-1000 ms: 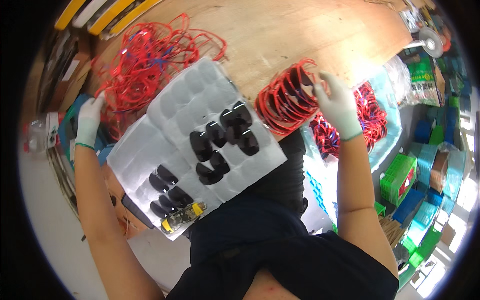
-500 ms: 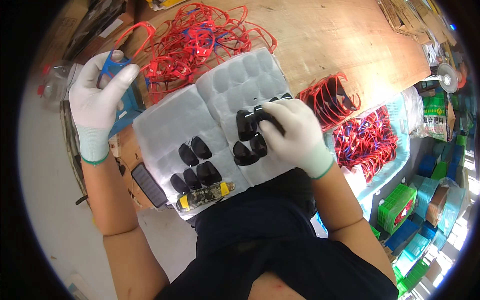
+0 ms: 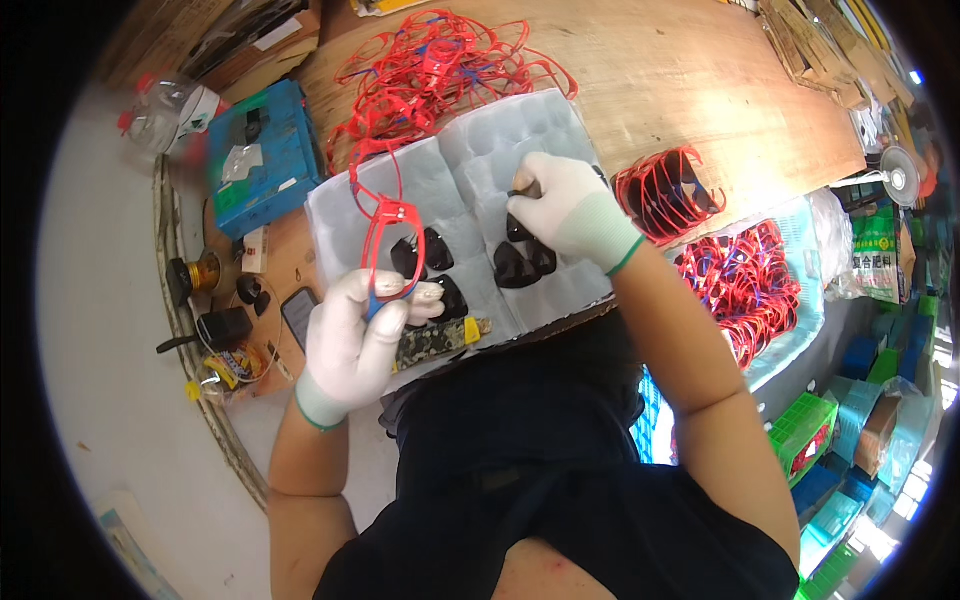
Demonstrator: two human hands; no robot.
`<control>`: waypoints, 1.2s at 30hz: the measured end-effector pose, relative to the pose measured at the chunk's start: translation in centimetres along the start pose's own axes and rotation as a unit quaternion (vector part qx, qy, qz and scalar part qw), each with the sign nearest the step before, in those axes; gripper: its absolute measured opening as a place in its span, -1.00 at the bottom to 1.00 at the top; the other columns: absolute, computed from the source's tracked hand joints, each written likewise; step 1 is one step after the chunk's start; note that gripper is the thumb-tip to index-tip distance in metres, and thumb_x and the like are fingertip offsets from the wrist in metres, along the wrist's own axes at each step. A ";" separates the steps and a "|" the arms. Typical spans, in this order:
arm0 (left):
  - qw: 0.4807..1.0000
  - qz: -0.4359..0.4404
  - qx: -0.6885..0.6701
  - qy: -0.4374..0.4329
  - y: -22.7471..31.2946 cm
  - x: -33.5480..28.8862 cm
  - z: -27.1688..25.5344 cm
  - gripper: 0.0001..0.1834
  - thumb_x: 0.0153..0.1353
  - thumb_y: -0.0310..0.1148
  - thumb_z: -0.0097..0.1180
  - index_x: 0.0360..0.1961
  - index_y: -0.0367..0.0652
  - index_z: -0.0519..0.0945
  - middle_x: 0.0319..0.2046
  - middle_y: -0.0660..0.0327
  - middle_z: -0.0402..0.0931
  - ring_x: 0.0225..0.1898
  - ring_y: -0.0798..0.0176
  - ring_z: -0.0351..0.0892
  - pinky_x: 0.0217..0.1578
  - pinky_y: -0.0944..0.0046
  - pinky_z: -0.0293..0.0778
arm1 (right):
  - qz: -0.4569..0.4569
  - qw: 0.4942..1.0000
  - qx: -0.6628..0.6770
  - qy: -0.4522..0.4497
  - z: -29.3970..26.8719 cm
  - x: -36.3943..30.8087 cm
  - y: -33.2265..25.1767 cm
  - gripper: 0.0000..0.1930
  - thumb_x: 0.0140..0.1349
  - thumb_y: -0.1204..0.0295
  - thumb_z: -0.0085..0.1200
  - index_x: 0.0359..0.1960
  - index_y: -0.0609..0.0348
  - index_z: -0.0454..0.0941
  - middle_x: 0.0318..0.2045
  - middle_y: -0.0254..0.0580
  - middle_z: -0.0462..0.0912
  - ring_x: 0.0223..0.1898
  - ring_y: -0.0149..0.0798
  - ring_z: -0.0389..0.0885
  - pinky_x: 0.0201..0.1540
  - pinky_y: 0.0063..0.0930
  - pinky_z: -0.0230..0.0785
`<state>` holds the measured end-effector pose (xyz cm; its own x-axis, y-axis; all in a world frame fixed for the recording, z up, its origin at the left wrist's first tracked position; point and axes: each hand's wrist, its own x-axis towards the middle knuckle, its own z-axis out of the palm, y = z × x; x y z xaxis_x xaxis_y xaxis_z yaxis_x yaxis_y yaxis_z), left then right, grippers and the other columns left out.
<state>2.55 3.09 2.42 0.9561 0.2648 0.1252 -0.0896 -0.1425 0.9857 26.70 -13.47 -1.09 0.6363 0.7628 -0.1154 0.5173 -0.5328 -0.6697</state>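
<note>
Wooden table [image 3: 690,90] furthest, dimpled white sheet [image 3: 520,125] nearer you. Your left hand [image 3: 355,340] grasps a red-and-blue glasses frame [image 3: 397,211] over the sheet's left half; your right hand [image 3: 568,208] pinches a dark lens [image 3: 529,191] over its right.

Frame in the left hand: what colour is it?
The frame is red, with blue where the left hand grips it; best seen in the head view.
</note>
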 end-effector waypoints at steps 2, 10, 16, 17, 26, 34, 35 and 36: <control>1.000 -0.023 -0.014 0.009 0.4 -0.7 0.7 -0.80 0.55 -0.43 -0.03 0.09 -0.26 0.35 -0.10 -0.04 0.71 -0.21 0.22 0.76 -0.15 0.24 0.67 | -0.052 0.998 0.044 -0.008 -1.3 -0.8 -0.4 -0.76 0.21 0.36 0.23 -0.18 0.27 0.61 -0.25 0.10 0.73 -0.16 0.12 0.73 -0.07 -0.13 0.56; 0.995 0.026 0.095 -0.029 1.7 -2.8 3.5 -0.82 0.50 -0.46 0.02 0.06 -0.25 0.44 -0.26 0.10 0.71 -0.35 0.25 0.72 -0.24 0.27 0.65 | -0.130 0.938 0.320 0.025 -3.6 -11.7 -5.2 -0.66 0.20 0.54 0.30 0.03 0.29 0.60 -0.29 -0.22 0.69 -0.24 -0.43 0.65 -0.15 -0.51 0.50; 0.991 0.043 0.108 -0.066 2.8 -3.0 5.9 -0.74 0.54 -0.34 -0.03 0.07 -0.29 0.52 -0.30 0.12 0.70 -0.41 0.22 0.73 -0.33 0.29 0.64 | -0.169 0.916 0.339 0.133 0.7 -14.7 -7.2 -0.71 0.22 0.67 0.26 -0.01 0.33 0.60 -0.23 -0.19 0.68 -0.23 -0.42 0.65 -0.21 -0.52 0.50; 0.994 0.032 0.091 -0.052 2.8 -3.3 6.0 -0.74 0.54 -0.35 -0.04 0.07 -0.30 0.53 -0.30 0.12 0.70 -0.42 0.22 0.73 -0.34 0.30 0.63 | -0.171 0.911 0.349 0.139 1.2 -14.7 -7.1 -0.71 0.21 0.67 0.26 -0.02 0.34 0.60 -0.21 -0.18 0.67 -0.24 -0.41 0.65 -0.20 -0.50 0.51; 0.989 0.073 0.056 -0.118 4.9 -3.6 5.5 -0.70 0.55 -0.23 -0.01 -0.23 -0.26 0.57 -0.54 0.22 0.63 -0.53 0.23 0.69 -0.45 0.29 0.57 | 0.002 0.736 0.653 -0.179 0.1 -14.0 -6.3 -0.82 0.32 0.43 0.11 -0.27 0.34 0.65 -0.39 -0.21 0.65 -0.36 -0.41 0.56 -0.24 -0.47 0.41; 0.976 0.121 0.172 -0.051 6.1 -3.7 5.4 -0.84 0.44 -0.38 0.07 -0.30 -0.17 0.60 -0.62 0.24 0.53 -0.62 0.13 0.59 -0.54 0.22 0.48 | 0.066 0.729 0.661 -0.164 1.0 -14.2 -6.7 -0.80 0.38 0.41 0.11 -0.32 0.33 0.63 -0.44 -0.24 0.62 -0.41 -0.43 0.54 -0.26 -0.50 0.41; 0.972 0.134 0.185 -0.056 5.9 -3.9 5.2 -0.90 0.42 -0.42 0.07 -0.21 -0.18 0.61 -0.59 0.22 0.53 -0.60 0.10 0.59 -0.53 0.20 0.48 | 0.083 0.721 0.666 -0.173 1.0 -14.1 -6.7 -0.79 0.39 0.40 0.11 -0.33 0.33 0.63 -0.44 -0.24 0.62 -0.41 -0.43 0.54 -0.26 -0.51 0.41; 0.968 0.143 0.200 -0.059 5.7 -4.1 5.1 -0.88 0.40 -0.46 0.07 -0.12 -0.18 0.62 -0.56 0.20 0.53 -0.59 0.08 0.59 -0.52 0.19 0.48 | 0.081 0.730 0.658 -0.168 1.0 -14.2 -6.8 -0.79 0.40 0.40 0.10 -0.31 0.34 0.63 -0.44 -0.24 0.62 -0.40 -0.43 0.54 -0.26 -0.51 0.41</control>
<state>-0.49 -3.67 6.94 0.9353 0.0527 0.3500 -0.2632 -0.5576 0.7872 13.56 -20.33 4.35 0.3375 0.8933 -0.2970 -0.6874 0.0183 -0.7261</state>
